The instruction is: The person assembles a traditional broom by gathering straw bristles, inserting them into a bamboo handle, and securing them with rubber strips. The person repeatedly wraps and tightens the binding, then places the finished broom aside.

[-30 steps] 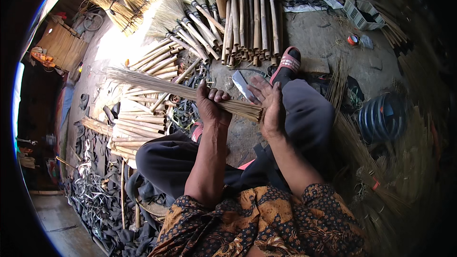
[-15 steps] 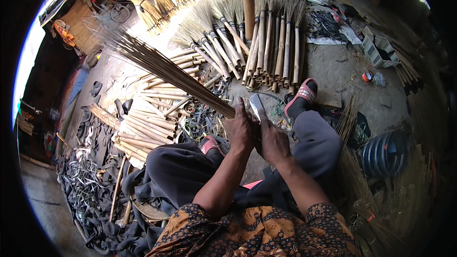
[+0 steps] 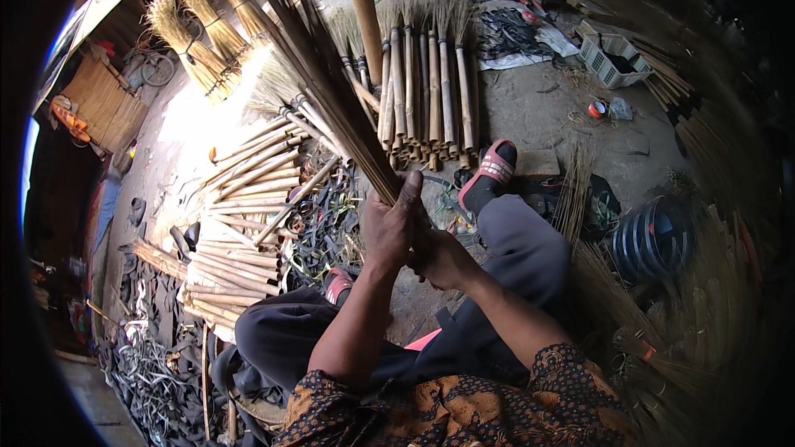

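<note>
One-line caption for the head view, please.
Both hands, left hand and right hand, clasp a stick bundle above finished brooms.

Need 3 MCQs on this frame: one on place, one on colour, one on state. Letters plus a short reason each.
1. Where does the white basket sit?
A. upper right on the ground
B. on the person's lap
C. lower left by the straps

2. What colour is the sandal on the outstretched foot?
A. green
B. red with pale stripes
C. yellow

3. How is the bundle of thin sticks held?
A. lying loose on the ground
B. gripped at its lower end by the left hand, right hand against it
C. hanging from the pole

Key: 1 A, it lies upper right beside scattered sticks. 2 B, red straps show pale stripes. 3 B, the fingers wrap its base.
</note>
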A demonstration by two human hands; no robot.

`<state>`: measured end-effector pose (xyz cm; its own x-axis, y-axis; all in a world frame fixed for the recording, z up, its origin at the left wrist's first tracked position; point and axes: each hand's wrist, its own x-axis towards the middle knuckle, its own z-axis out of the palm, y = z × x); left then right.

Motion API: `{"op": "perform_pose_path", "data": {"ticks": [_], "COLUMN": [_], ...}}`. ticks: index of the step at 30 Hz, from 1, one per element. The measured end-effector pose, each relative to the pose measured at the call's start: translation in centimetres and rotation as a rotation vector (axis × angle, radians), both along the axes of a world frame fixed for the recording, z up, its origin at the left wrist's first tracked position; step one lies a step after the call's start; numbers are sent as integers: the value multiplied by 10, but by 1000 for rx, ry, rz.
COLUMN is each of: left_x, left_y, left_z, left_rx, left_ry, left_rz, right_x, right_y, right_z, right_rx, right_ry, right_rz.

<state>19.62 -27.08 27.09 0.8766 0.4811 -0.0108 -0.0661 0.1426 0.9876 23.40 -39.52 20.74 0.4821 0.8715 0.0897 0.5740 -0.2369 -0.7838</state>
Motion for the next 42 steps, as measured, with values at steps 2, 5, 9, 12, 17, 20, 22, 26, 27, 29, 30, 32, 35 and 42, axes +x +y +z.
{"op": "perform_pose_path", "data": {"ticks": [2, 5, 9, 12, 17, 20, 22, 26, 27, 29, 30, 32, 35, 42], "left_x": [23, 67, 120, 155, 223, 258, 279, 325, 335, 353, 361, 369, 373, 326], "left_y": [6, 26, 53, 55, 39, 22, 4, -25, -26, -29, -30, -28, -24, -9], "left_z": [8, 1, -55, -127, -257, -310, -330, -340, -339, -337, -336, -339, -349, -320], "left_rx": [128, -212, -243, -274, -752, -1069, -1043, -1014, -1095, -1190, -1272, -1347, -1359, -1247], "left_ry": [-199, -305, 92, 356, 458, 392, 457, 624, 637, 614, 562, 551, 556, 320], "left_rz": [-157, -267, -151, -130, -347, -485, -361, 14, 18, 112, 154, 225, 252, -185], "right_x": [22, 59, 129, 155, 159, 158, 156, 157, 157, 159, 160, 162, 164, 165], "right_y": [-6, -16, -44, -59, -83, -82, -77, -73, -73, -75, -76, -77, -76, -72], "right_z": [13, 37, 56, 55, 54, 57, 59, 65, 66, 67, 67, 67, 67, 65], "right_rx": [179, 421, 780, 871, 881, 851, 837, 784, 771, 728, 728, 694, 679, 685], "right_ry": [225, 505, 591, 679, 765, 744, 731, 711, 731, 739, 741, 746, 758, 782], "right_rz": [-189, -428, -695, -956, -971, -992, -971, -973, -984, -967, -963, -986, -1011, -1051]}}
